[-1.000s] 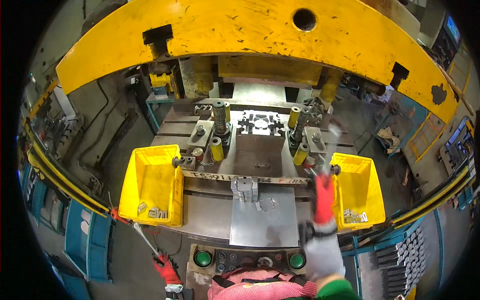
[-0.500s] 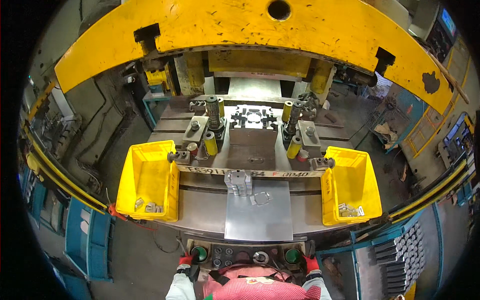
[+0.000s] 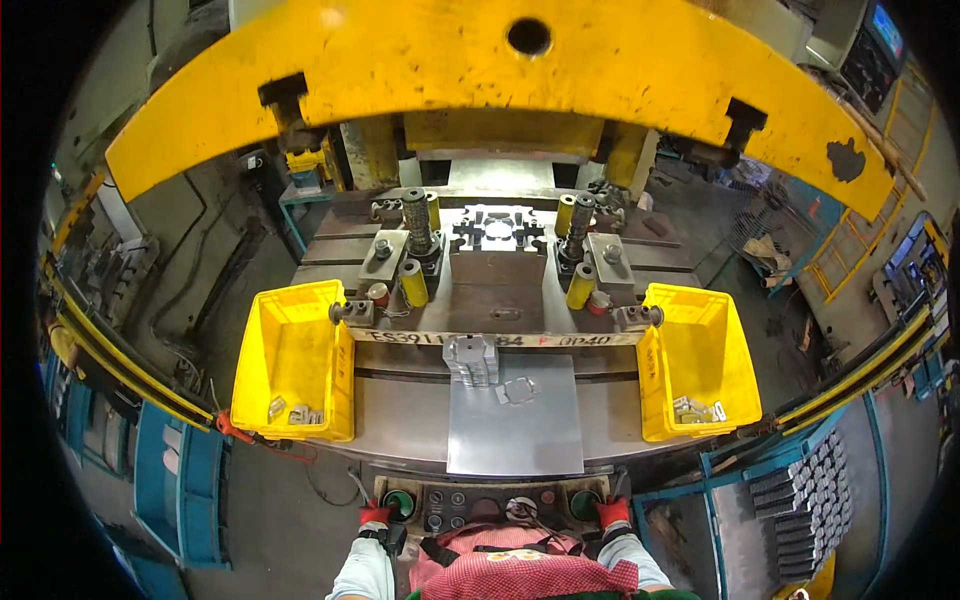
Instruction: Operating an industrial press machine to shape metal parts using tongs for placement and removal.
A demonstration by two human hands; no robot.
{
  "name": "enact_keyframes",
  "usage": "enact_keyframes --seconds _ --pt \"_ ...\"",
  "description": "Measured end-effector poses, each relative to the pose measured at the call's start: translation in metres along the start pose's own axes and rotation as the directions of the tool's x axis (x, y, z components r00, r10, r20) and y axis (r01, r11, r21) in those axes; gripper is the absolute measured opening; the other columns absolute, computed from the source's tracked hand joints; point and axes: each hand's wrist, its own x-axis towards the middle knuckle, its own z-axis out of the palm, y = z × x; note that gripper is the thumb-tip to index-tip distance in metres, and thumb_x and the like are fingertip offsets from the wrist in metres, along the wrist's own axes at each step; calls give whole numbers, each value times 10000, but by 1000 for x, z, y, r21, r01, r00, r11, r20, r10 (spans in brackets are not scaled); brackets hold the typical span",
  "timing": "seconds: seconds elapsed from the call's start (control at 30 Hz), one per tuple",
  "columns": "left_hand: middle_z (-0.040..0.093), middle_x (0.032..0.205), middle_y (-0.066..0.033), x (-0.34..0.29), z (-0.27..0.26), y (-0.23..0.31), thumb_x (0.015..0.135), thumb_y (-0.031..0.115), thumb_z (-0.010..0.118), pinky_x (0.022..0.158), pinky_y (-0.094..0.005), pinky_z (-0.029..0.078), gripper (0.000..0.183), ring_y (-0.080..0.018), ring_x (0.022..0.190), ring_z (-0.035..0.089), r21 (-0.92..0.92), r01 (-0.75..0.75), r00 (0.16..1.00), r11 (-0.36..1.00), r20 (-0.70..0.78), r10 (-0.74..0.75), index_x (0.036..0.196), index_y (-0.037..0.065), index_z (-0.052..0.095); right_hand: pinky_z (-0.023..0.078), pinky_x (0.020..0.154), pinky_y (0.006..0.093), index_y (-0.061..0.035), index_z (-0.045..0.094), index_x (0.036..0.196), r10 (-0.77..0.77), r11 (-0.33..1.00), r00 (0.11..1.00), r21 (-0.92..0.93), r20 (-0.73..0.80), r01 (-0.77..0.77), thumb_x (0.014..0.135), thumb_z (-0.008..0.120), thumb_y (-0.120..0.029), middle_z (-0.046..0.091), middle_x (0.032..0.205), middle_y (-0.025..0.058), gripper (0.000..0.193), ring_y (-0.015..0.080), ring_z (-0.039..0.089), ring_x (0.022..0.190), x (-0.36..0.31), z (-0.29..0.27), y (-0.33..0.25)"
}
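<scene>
My left hand, in a red glove, is at the left green button on the control panel. At the panel's other end, my right hand, also red-gloved, is beside the right green button. The fingers of both hands are too small and partly hidden to read. Beyond the panel, a flat metal sheet lies on the press bed. On it stand a stack of metal parts and a single thin, frame-shaped part.
A yellow press beam arches over the lower die, which has upright guide posts. Yellow bins stand left and right, each with a few metal pieces. Rows of grey parts fill a rack at lower right.
The yellow beam looks lower and nearer the die than before. The whole view has shifted slightly. Both my hands stay by the green buttons, and the parts on the sheet have not moved.
</scene>
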Motion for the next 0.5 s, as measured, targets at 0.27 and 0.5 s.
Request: enact_keyframes --seconds 0.27,0.5 --pt "456 1084 -193 -4 -7 14 410 384 788 812 -323 385 880 -247 1003 448 166 -18 1000 986 22 15 1053 -81 408 418 755 349 31 415 990 95 992 995 -81 10 -94 499 732 -306 532 979 208 674 321 505 945 -9 -5 -16" --pt "486 1061 -191 4 -6 13 432 446 748 786 -307 401 915 -258 945 491 199 -30 999 980 42 22 1100 -59 378 421 742 349 25 423 975 71 988 997 139 17 -73 479 744 -286 548 948 194 668 308 528 905 10 9 9"
